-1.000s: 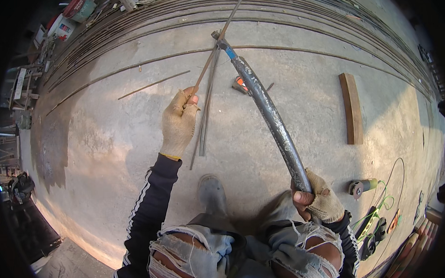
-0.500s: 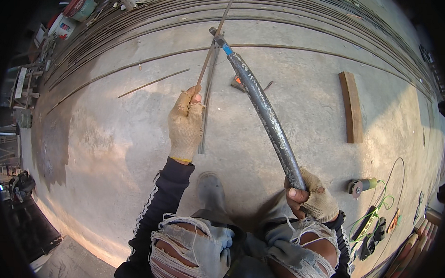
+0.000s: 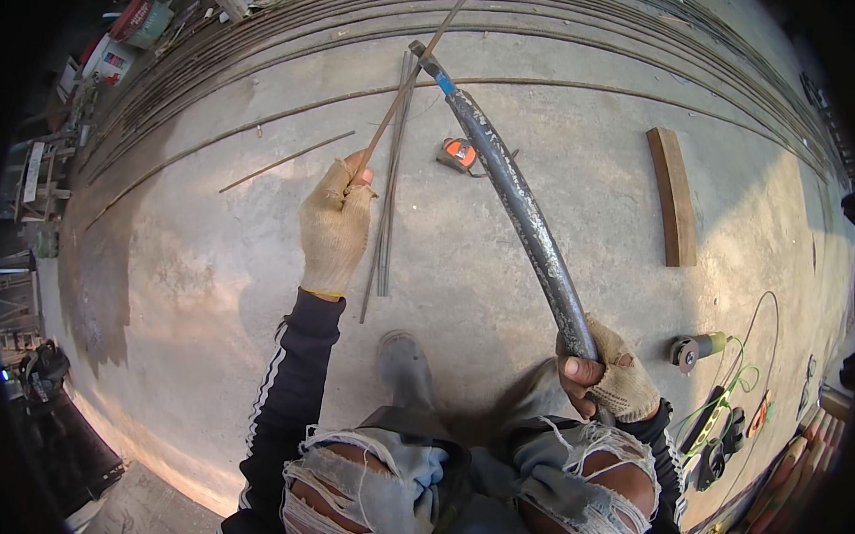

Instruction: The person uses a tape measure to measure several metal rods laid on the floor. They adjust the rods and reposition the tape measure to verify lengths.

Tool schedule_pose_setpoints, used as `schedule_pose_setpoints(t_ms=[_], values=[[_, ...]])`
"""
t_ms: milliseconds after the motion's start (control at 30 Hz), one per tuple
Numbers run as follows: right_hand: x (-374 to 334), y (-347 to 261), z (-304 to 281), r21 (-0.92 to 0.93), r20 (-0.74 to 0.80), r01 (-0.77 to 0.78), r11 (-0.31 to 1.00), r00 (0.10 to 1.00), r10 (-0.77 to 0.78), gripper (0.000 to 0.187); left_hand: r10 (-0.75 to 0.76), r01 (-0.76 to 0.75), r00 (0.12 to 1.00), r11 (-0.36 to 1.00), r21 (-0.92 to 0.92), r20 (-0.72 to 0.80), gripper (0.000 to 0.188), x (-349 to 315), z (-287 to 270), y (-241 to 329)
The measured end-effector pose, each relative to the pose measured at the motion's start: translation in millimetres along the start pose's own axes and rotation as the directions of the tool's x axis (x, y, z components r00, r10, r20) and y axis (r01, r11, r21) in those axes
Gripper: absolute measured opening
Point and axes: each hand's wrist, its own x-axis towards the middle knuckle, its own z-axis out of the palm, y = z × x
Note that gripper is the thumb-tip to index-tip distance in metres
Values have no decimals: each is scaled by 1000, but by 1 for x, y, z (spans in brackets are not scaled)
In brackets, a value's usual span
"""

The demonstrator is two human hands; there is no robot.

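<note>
My left hand (image 3: pixel 338 226), in a fingerless knit glove, is closed on a thin brown steel rod (image 3: pixel 391 118) that slants up and to the right. The rod passes the metal head of a long black tool with a blue band (image 3: pixel 516 209); whether the head grips the rod I cannot tell. Around the tool's lower end wraps my right hand (image 3: pixel 610 375), gloved alike. Several loose rods (image 3: pixel 385 237) lie on the floor beside my left hand. An orange and black tape measure (image 3: pixel 458 154) rests left of the tool's shaft.
Long steel bars (image 3: pixel 511 32) stretch across the far floor, with one bar (image 3: pixel 585 83) nearer. A short rod (image 3: pixel 285 161) lies left. On the right are a wooden block (image 3: pixel 671 196), an angle grinder (image 3: pixel 696 351) and green cord (image 3: pixel 746 380). Buckets (image 3: pixel 140 20) stand far left.
My left hand has shifted left and slightly up with the rod, which now leans further right. The tool has moved a little right, and more of the tape measure and floor rods shows.
</note>
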Motion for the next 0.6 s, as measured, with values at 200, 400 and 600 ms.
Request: schedule_pose_setpoints(t_ms=[200,400,600], values=[[0,0,-2,-2,12,-15,1000,1000,15,56,7,-7,1000,999,34,18,32,6,-2,-2],[1,3,0,23,28,-10,1000,1000,10,56,-19,19,1000,999,27,2,30,-2,2,1],[1,3,2,27,10,-2,1000,1000,2,55,-80,82,997,989,-122,22,35,-7,12,5]])
